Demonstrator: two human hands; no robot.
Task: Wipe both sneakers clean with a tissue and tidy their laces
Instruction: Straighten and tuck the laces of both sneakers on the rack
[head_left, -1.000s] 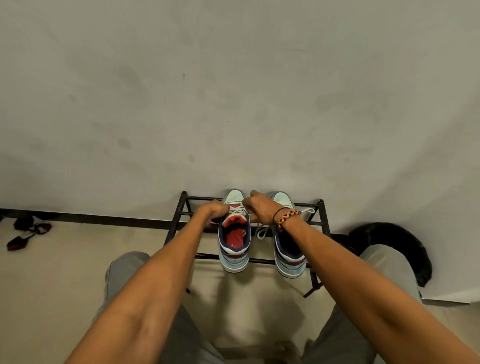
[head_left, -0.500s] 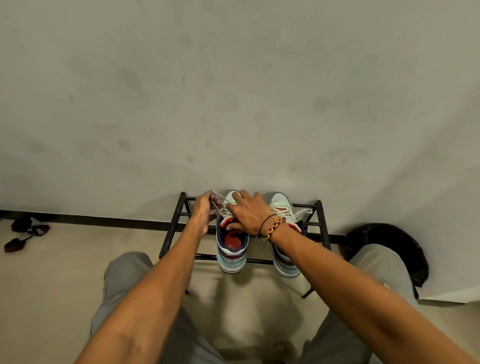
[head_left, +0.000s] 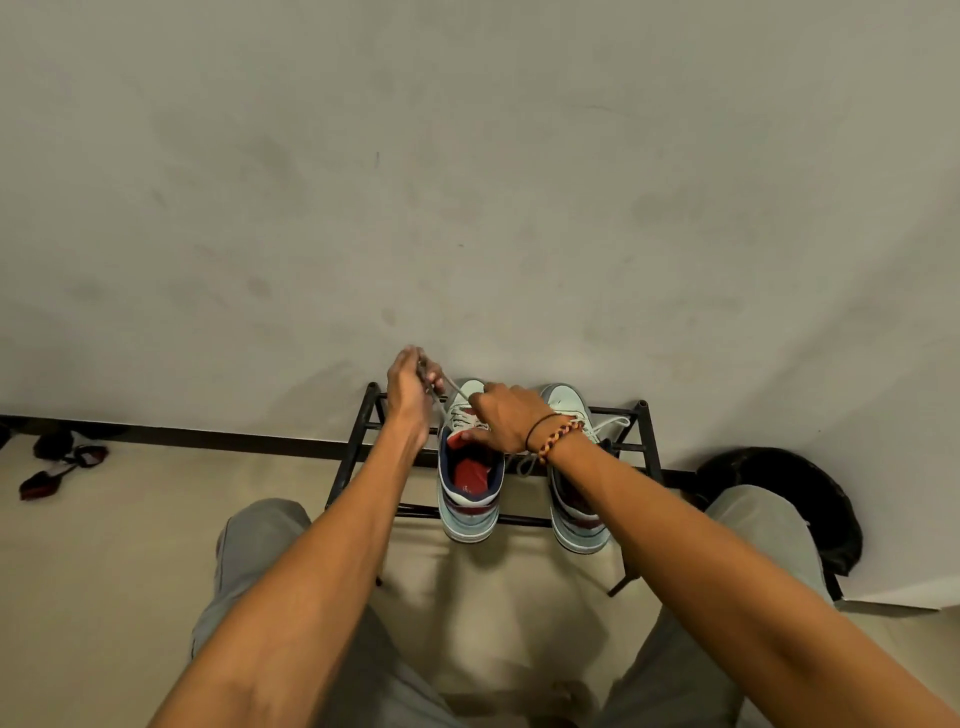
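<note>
Two pale blue sneakers with red and navy trim stand side by side on a low black metal rack (head_left: 647, 441). My left hand (head_left: 410, 387) is raised above the rack's left side and pinches the grey lace (head_left: 456, 391) of the left sneaker (head_left: 470, 499), drawn taut up and to the left. My right hand (head_left: 506, 421) rests over that sneaker's tongue, fingers curled on the lace near the eyelets. The right sneaker (head_left: 576, 514) is partly hidden by my right forearm; its lace (head_left: 613, 423) trails loose to the right. No tissue is in view.
The rack stands against a plain grey wall (head_left: 467, 182). A black round bin (head_left: 800, 499) sits on the floor to the right. Dark red sandals (head_left: 57, 467) lie at the far left by the skirting. My knees in grey trousers frame the rack.
My left hand has lifted up and left, pulling the left sneaker's lace taut. My right hand has shifted onto that sneaker's tongue, holding the lace near the eyelets.
</note>
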